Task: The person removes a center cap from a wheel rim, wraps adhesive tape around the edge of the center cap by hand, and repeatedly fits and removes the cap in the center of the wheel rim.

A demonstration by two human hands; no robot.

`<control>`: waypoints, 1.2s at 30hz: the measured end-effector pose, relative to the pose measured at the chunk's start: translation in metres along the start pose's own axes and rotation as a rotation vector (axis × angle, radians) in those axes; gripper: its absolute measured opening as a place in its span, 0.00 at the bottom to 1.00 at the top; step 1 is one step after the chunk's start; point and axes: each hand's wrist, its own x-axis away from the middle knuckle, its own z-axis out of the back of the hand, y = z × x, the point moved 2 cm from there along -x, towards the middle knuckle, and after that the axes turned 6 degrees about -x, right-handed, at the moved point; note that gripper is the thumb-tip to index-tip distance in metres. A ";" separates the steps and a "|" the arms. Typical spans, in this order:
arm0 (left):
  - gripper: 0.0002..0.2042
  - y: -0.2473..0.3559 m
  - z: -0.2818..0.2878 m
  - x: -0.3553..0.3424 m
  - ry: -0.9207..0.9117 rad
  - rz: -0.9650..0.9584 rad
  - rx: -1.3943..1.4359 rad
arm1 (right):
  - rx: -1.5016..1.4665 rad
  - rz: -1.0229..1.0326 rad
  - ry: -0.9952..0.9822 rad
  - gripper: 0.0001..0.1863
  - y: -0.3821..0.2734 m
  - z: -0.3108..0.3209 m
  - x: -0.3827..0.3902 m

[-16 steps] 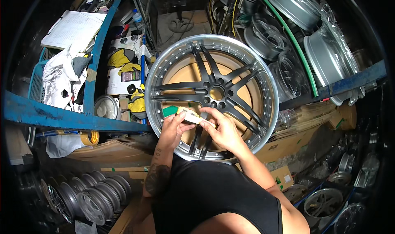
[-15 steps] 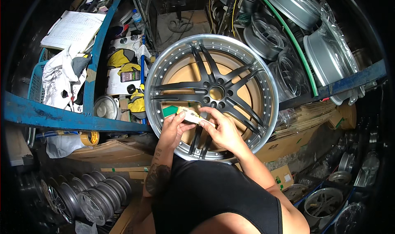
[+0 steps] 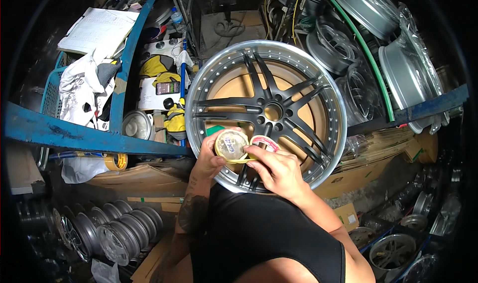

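Up close over the lower left of the wheel, my left hand [image 3: 204, 156] holds a round grey disc [image 3: 232, 145] with handwriting on its face and a yellow rim. My right hand [image 3: 279, 169] pinches at the disc's right edge, where a yellow strip runs between the two hands. Beside the disc, above my right fingers, a red-and-white round piece [image 3: 265, 142] shows; its kind is unclear. A green piece [image 3: 214, 130] sticks out behind my left hand. Under both hands lies the large wheel rim [image 3: 273, 94], with black split spokes, a polished lip and small studs round it.
A blue metal frame [image 3: 94, 139] crosses on the left, with yellow-and-black gloves [image 3: 158, 66], a phone [image 3: 168, 87] and a clipboard of papers [image 3: 99, 30] around it. Wrapped wheels [image 3: 406, 69] stand at right beside a green hose [image 3: 368, 46]. Several rims [image 3: 119, 240] lie lower left.
The grey disc has turned so its written face shows, and the red-and-white piece has come into view. My right hand has moved slightly right and down. The whole view has shifted a little.
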 end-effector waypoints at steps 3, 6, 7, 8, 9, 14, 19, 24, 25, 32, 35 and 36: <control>0.48 0.003 -0.003 0.002 0.017 0.005 -0.022 | -0.006 0.023 0.016 0.17 -0.004 -0.001 -0.003; 0.44 -0.001 -0.002 0.000 0.009 -0.012 -0.056 | 0.010 -0.008 0.030 0.16 0.000 -0.003 -0.001; 0.43 -0.003 -0.003 -0.001 0.027 -0.010 -0.062 | 0.013 -0.010 0.030 0.16 0.000 -0.004 -0.001; 0.42 -0.004 -0.004 -0.002 0.045 -0.007 -0.068 | 0.001 -0.012 0.067 0.15 0.000 -0.004 -0.002; 0.42 -0.006 -0.005 -0.002 0.042 -0.006 -0.064 | -0.010 -0.015 0.105 0.13 0.000 -0.004 -0.002; 0.30 -0.015 -0.009 0.001 0.162 -0.026 -0.071 | -0.035 -0.191 0.057 0.10 0.003 -0.002 -0.003; 0.21 -0.020 -0.019 0.001 0.247 0.123 -0.093 | -0.137 -0.425 0.007 0.10 0.021 -0.003 0.003; 0.27 -0.021 -0.039 -0.005 0.247 -0.118 -0.179 | -0.153 -0.523 -0.001 0.11 0.027 -0.004 0.002; 0.31 -0.025 -0.036 -0.006 0.252 -0.109 -0.162 | -0.184 -0.468 0.034 0.11 0.029 -0.006 0.002; 0.31 -0.027 -0.025 -0.006 0.194 -0.163 -0.234 | -0.343 -0.457 -0.114 0.17 0.023 -0.001 0.003; 0.28 -0.033 -0.018 -0.007 0.257 -0.163 -0.217 | -0.296 -0.432 -0.134 0.21 0.017 0.002 0.000; 0.27 -0.035 -0.013 -0.006 0.301 -0.169 -0.224 | -0.296 -0.432 -0.135 0.21 0.017 0.001 -0.001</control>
